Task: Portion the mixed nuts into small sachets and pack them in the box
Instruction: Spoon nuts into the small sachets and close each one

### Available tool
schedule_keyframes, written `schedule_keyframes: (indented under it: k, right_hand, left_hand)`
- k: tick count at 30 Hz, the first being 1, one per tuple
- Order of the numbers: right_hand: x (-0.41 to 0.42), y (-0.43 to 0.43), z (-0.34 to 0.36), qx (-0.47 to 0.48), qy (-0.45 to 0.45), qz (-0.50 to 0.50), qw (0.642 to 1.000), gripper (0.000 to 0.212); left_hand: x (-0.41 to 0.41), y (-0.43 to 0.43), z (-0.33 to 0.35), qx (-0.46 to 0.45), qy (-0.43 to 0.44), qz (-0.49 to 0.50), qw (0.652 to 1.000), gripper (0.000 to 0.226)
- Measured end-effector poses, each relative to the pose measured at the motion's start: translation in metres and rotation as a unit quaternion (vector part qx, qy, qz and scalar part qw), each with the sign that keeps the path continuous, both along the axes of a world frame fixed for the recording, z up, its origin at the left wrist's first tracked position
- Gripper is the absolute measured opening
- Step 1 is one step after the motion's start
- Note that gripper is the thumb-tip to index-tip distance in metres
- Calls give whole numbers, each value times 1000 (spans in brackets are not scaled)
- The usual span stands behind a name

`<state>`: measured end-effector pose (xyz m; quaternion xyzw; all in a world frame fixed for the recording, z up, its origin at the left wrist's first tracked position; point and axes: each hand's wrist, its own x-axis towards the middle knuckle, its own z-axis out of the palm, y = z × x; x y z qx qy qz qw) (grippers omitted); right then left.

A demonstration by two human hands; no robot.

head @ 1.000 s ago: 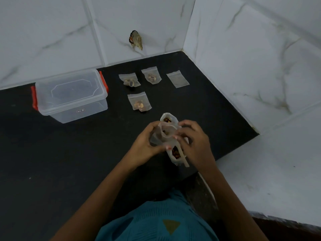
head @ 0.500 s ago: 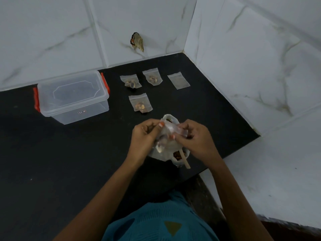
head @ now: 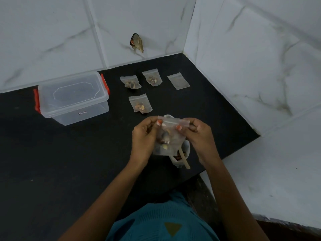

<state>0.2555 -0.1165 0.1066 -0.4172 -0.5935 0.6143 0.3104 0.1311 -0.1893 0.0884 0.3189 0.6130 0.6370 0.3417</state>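
Step in hand, by judgement: sealing a filled sachet [head: 171,134], held up at centre of frame above the desk [head: 69,162]. Nuts visible through the clear film, gathered in the lower half. Top strip pinched at either end: left hand [head: 143,136] grasping the left corner between thumb and forefinger, right hand [head: 199,134] grasping the right corner likewise. Both wrists raised, palms turned inward, remaining fingers curled. Forearms converging from the lower edge of frame. Closure along the full strip: cannot tell.

Directly below the sachet, near the front edge of the desk: supply bag of mixed nuts [head: 180,158], mouth open, pale stick-like handle [head: 185,161] protruding, possibly a scoop.

Above centre: three filled sachets [head: 140,105] lying flat, well apart from the hands. One empty sachet [head: 178,80] to their right. Box [head: 73,98] at upper left, lid on, red clasps at both ends, apparently nothing inside.

Next move, by judgement: run the fingers along the strip to close it fully, then set the sachet down beside the others. Packing not yet begun; lid to be removed first.
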Motion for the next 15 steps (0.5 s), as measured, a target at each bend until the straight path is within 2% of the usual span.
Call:
schedule_keyframes:
  k: [3,5,9,12,15]
  right_hand:
    - [1,3,0,-115,45,-10,992,9]
    - [1,3,0,-139,49,-19,989,11]
    - [1,1,0,-82,-5,-34,996,10]
    - [1,-1,3,-58,21,-30,998,13]
    - [-1,-2,6,-35,33,-35,998,17]
  left_hand:
    - [-2,-2,4,2,-41,-24,999,18]
    - [-2,-3,5,2,-58,-25,998,18]
    - [-1,-4,10,19,-59,-26,998,8]
    - [-1,-3,14,18,-66,-53,996,16]
    - [-1,-2,14,-5,-36,-84,996,14]
